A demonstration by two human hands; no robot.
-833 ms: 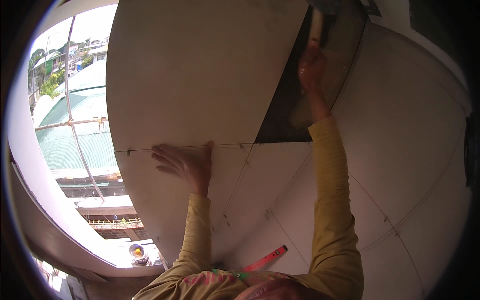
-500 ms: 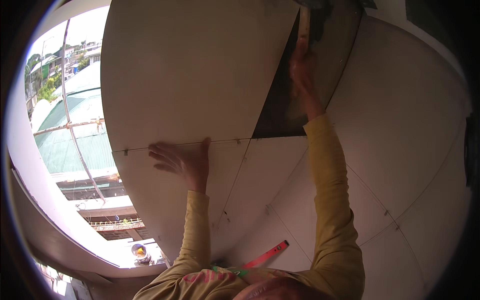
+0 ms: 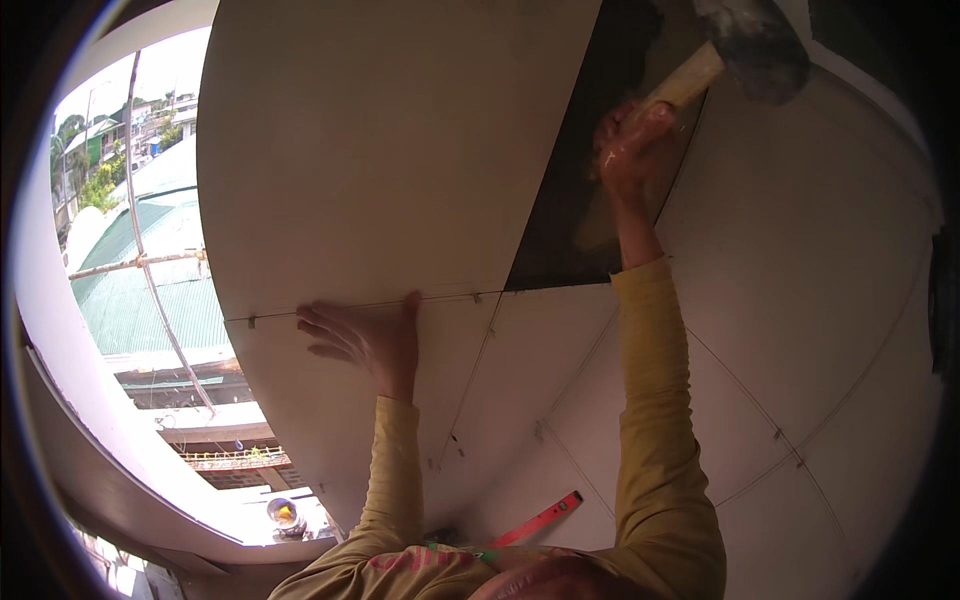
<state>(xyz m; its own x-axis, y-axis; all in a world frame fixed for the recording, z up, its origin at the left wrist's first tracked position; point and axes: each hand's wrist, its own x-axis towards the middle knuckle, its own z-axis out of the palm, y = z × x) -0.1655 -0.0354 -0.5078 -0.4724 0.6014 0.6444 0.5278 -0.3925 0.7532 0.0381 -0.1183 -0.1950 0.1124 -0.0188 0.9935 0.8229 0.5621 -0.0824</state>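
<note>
My right hand [image 3: 635, 150] is closed round the pale wooden handle of a mallet [image 3: 765, 55]. The mallet's thick dark head is at the upper right, tilted past the edge of a dark bare strip [image 3: 565, 215]. My left hand [image 3: 375, 340] lies open with its fingers spread on a large plain tile [image 3: 340, 400], just below a thin joint line. Above that joint is another big tile [image 3: 370, 150], its right edge bordering the dark strip. Small clips stick out of the joint on both sides of my left hand, one clip [image 3: 252, 322] being near the tile's left end.
A red spirit level [image 3: 535, 519] rests at the lower middle, close to my body. On the left, a window opening has crossing poles [image 3: 140, 262] and roofs beyond. A small container [image 3: 286, 515] with something yellow inside stands on the ledge. More jointed tiles [image 3: 800, 300] extend to the right.
My right hand has swung the mallet to the right, and its head now shows fully. My left hand stays on the tile. The whole view has shifted slightly.
</note>
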